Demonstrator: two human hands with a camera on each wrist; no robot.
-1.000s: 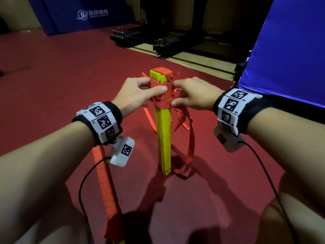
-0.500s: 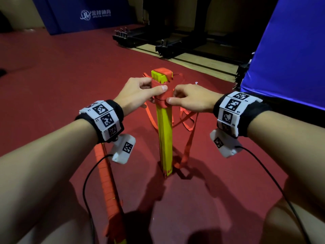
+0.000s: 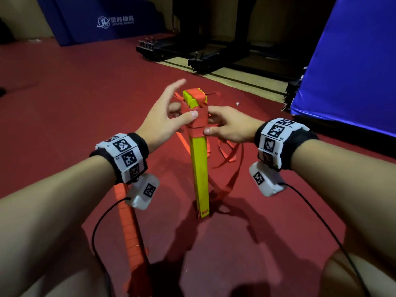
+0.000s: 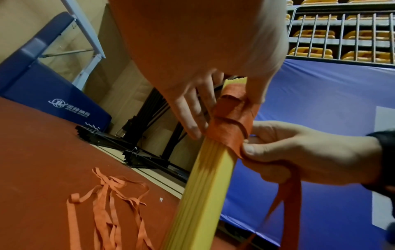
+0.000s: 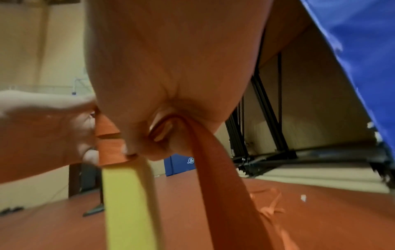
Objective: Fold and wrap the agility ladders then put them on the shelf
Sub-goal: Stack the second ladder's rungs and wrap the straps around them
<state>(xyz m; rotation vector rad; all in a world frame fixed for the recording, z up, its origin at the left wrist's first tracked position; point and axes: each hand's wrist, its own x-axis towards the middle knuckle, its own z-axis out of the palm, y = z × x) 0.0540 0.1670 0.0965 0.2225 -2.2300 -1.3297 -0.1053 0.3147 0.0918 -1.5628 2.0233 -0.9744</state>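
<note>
Yellow ladder bundle (image 3: 200,168) upright between left hand (image 3: 162,123), right hand (image 3: 230,125)

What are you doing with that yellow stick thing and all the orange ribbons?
That is a folded agility ladder, its yellow rungs stacked and standing upright on the red floor. A person is winding its orange strap around the top. The left hand presses the wrap with its thumb, fingers spread. The right hand grips the loose strap. Another bundle, already wrapped, lies by the left arm.

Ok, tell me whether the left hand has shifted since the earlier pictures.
Yes. The left hand has opened; its fingers now spread up and left of the standing yellow rung bundle, thumb pressing the orange strap.
</note>
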